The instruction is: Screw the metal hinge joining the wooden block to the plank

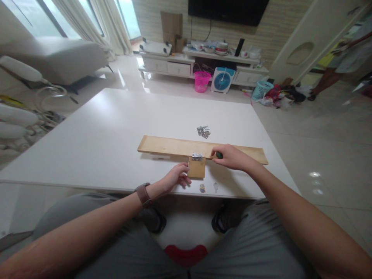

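Observation:
A long, pale wooden board lies across the white table. A small square wooden block sits against its near edge, with a silver metal hinge spanning the two. My left hand is at the block's left side; its fingertips touch or nearly touch that edge, and the fingers are loosely apart. Just right of the hinge, my right hand is closed round a tool with a rounded dark green handle. The tool's other end is hidden, and the fingers rest by the board's near edge.
Beyond the board lie several loose hinges and screws on the white table. A minion sticker and a small pale sticker are at the near edge. A pink basket and a fan stand on the floor; another person's leg is far right.

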The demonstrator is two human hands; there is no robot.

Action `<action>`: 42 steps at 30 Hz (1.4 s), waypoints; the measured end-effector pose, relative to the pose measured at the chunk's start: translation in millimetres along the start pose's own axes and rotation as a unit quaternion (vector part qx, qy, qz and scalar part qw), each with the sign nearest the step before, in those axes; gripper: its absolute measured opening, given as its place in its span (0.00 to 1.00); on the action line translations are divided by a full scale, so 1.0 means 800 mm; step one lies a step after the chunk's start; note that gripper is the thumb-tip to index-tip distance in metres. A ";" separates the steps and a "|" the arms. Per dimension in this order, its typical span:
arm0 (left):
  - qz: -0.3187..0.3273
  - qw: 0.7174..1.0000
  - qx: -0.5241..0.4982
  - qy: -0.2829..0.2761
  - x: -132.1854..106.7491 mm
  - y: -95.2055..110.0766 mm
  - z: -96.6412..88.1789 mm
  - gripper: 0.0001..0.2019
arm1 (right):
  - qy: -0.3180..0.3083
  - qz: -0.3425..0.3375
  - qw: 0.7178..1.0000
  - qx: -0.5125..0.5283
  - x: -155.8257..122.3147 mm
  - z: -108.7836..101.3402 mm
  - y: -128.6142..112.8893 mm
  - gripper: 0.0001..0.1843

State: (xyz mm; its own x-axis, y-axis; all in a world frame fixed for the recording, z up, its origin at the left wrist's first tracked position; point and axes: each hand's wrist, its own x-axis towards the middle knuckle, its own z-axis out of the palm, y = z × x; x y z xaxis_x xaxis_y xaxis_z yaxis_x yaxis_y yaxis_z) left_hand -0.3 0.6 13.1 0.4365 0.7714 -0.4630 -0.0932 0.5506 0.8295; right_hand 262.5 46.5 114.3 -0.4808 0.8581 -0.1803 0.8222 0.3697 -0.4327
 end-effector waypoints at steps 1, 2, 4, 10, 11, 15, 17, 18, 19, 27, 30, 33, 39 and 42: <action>0.000 1.000 0.001 0.004 -0.001 0.001 0.000 0.18 | 0.000 -0.001 1.000 0.000 0.000 0.000 0.000 0.09; 0.000 1.000 0.000 0.007 -0.002 0.002 0.001 0.19 | 0.000 -0.003 1.000 -0.001 0.000 0.000 0.001 0.09; -0.001 1.000 0.001 0.009 -0.005 0.004 0.002 0.19 | 0.000 -0.004 1.000 -0.003 0.000 0.001 0.001 0.09; 0.007 1.000 0.007 0.016 -0.009 0.005 0.003 0.18 | -0.007 -0.003 1.000 -0.005 0.000 0.001 0.002 0.09; 0.010 1.000 0.007 0.016 -0.009 0.005 0.003 0.16 | -0.007 -0.003 1.000 -0.003 0.001 0.001 0.002 0.09; 0.021 1.000 0.000 0.009 -0.006 0.003 0.003 0.13 | -0.009 -0.007 1.000 0.003 0.002 0.003 0.004 0.09; 0.025 1.000 -0.012 -0.002 -0.004 0.002 0.003 0.12 | -0.010 -0.012 1.000 0.007 0.002 0.003 0.004 0.09; 0.024 1.000 -0.019 -0.006 -0.003 0.002 0.003 0.12 | -0.010 -0.014 1.000 0.008 0.002 0.003 0.004 0.08; 0.025 0.999 -0.026 -0.008 -0.003 0.002 0.002 0.12 | -0.009 -0.014 1.000 0.008 0.001 0.003 0.004 0.08; 0.054 0.995 -0.079 -0.026 -0.009 0.012 0.003 0.13 | -0.011 -0.013 1.000 0.004 0.002 0.003 0.005 0.10; 0.062 0.993 -0.093 -0.029 -0.011 0.016 0.006 0.14 | -0.009 -0.016 1.000 0.002 0.002 0.004 0.007 0.10; 0.062 0.993 -0.093 -0.022 -0.012 0.020 0.010 0.14 | -0.010 -0.013 1.000 -0.002 0.002 0.004 0.005 0.09; 0.061 0.994 -0.085 -0.023 -0.016 0.025 0.013 0.24 | -0.006 -0.005 1.000 -0.002 0.001 0.002 0.002 0.08; 0.070 0.993 -0.089 -0.025 -0.017 0.025 0.012 0.27 | -0.011 -0.015 1.000 0.009 0.002 0.004 0.004 0.08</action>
State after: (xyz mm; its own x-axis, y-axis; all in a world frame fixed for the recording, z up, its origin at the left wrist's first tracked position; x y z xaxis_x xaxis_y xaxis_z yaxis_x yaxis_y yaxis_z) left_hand 0.6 -2.0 39.1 0.4510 0.8299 -0.3285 -0.3100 0.4908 0.8143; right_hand 263.4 47.9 110.1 -0.5124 0.8386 -0.1851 0.8010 0.3890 -0.4550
